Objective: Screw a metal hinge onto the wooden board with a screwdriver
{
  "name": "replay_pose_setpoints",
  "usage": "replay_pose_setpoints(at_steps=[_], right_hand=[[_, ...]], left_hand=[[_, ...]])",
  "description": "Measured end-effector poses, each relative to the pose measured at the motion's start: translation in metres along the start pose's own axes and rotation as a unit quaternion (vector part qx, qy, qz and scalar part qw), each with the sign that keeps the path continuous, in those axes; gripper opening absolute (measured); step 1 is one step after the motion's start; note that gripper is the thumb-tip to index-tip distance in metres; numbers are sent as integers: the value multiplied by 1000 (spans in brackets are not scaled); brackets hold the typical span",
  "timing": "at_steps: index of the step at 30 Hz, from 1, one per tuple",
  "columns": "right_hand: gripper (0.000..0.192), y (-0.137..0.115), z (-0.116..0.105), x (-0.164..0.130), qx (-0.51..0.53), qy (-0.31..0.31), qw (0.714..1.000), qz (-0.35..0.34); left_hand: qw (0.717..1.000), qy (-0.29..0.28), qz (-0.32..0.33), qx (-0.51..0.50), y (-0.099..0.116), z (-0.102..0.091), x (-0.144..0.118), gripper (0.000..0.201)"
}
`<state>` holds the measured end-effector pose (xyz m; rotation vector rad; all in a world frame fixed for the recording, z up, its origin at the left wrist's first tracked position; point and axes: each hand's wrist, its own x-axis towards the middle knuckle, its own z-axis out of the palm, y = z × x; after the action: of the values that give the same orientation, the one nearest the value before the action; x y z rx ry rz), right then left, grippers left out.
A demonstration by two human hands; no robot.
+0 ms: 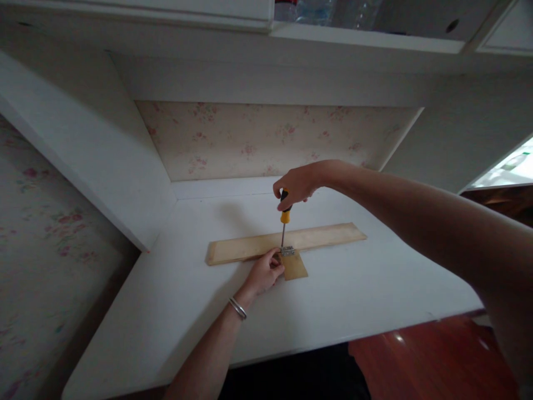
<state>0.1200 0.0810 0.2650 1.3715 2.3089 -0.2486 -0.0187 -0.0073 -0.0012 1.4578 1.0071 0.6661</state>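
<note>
Head view, near edge: white desk point(175, 311) runs away from the person, with red-brown floor point(437, 355) showing past its front rim.
Left hand point(263, 273): closed, fingers pinched on the small wooden piece point(295, 268) just beside the metal hinge point(287, 251); a bracelet point(237, 308) sits on the wrist. The pinch looks meant to keep the parts from shifting.
Hinge: small, silver, lying where the small piece meets the long wooden strip point(287, 242).
Screwdriver point(284, 216): upright, tip down on the hinge, yellow-and-black handle on top.
Right hand point(295, 186): wrapped around the handle's top from above, probably to press down while turning.
Strip: pale, flat, lying crosswise on the desk.
Far: flowered wallpaper point(266, 139) backs the alcove, under a shelf point(366, 39).
</note>
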Motion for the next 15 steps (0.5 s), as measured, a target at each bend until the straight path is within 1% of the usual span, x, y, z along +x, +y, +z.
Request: replay_pose_setpoints(at_steps=[2,4,5,7,10,12,13,15], right_hand=[[58,-2,1,2,1,-20,999,48],[53,0,2,5,-18,-29,998,61],[47,1,3,6,-21,-28,998,53],[37,5,4,8,-3,-19,1000,16],[43,9,5,10,10,20,998,-61],[50,7,5,12,6,39,995,-91],[53,6,5,12,13,37,995,-86],[56,3,4,13,36,6,999,-40]], left_hand=[[1000,1,-1,-4,0,0,0,51],[1000,1,-3,-7,-1,0,0,53],[1000,1,-4,-7,-1,0,0,53],[1000,0,-4,-8,-3,0,1,53],[1000,-2,-1,-6,-4,0,2,53],[1000,-2,0,-7,-5,0,2,54],[1000,-3,1,-8,-5,0,2,54],[1000,-4,2,-9,-3,0,1,53]])
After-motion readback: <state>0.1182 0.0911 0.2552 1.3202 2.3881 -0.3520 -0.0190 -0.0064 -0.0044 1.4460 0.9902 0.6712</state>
